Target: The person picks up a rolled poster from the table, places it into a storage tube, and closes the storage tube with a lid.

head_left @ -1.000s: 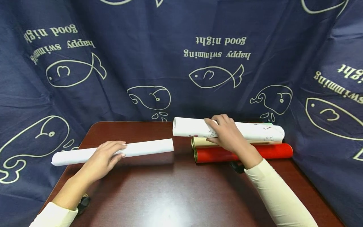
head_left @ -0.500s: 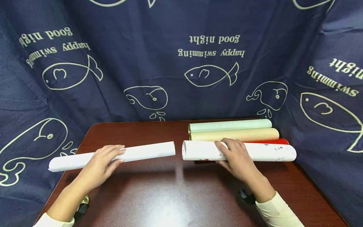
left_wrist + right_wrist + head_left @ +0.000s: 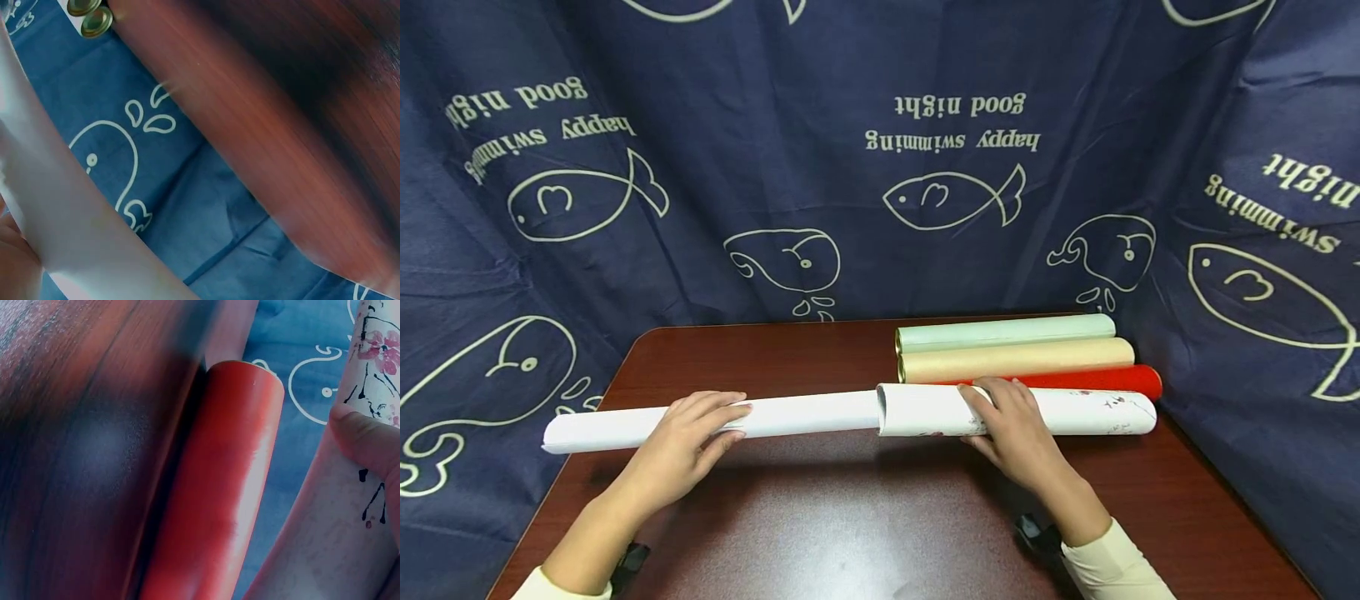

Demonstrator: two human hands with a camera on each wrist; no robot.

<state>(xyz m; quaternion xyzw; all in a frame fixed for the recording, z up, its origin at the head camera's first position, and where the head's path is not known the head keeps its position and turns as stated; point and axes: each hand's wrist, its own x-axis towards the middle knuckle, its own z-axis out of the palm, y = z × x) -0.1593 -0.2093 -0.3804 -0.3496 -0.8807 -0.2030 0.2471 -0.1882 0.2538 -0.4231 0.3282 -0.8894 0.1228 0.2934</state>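
Observation:
My left hand [image 3: 679,446] grips a long roll of plain white paper [image 3: 808,414] near its middle, thumb below and fingers over the top. My right hand [image 3: 1013,433] holds a wider white tube [image 3: 1090,412] printed with dark branches and pink blossoms. In the head view, the paper roll's right end meets the tube's open left end, nearly in line; how far inside it lies cannot be seen. The right wrist view shows my thumb [image 3: 362,437] pressed along the printed tube. Both rolls are above the table.
Behind the printed tube, a red tube [image 3: 1138,381], a cream tube [image 3: 1018,360] and a pale green tube [image 3: 1007,332] lie side by side on the dark red-brown table [image 3: 760,358]. A navy curtain [image 3: 865,275] with whale and fish drawings hangs around the table.
My right hand has lifted the printed tube off the other tubes and brought it nearer me. The paper roll has shifted slightly right, and the gap between their ends has closed.

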